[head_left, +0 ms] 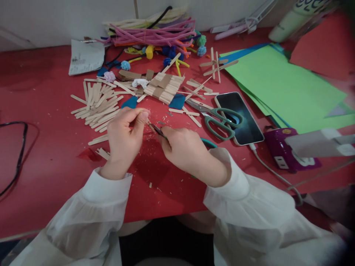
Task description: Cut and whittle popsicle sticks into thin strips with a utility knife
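My left hand (124,135) pinches a thin, light wooden stick (148,120) between thumb and forefinger; most of it is hidden by the fingers. My right hand (183,147) is closed around a small cutting tool, apparently pliers (156,129), with dark jaws and a teal handle showing behind the hand. The jaws point at the stick's end, and I cannot tell whether they bite on it. Small wood chips lie scattered on the red table (166,199) beneath both hands. Beyond them rests a raft of flat craft sticks (169,83) crossed by brown strips.
Loose craft sticks (95,98) are heaped at left. Green-handled scissors (222,123) overlap a phone (249,122) on a charging cable. Pink pipe cleaners (155,33) lie at the back, green paper sheets (288,85) at right, beside a purple power block (280,147). A black cable (23,147) curves at left.
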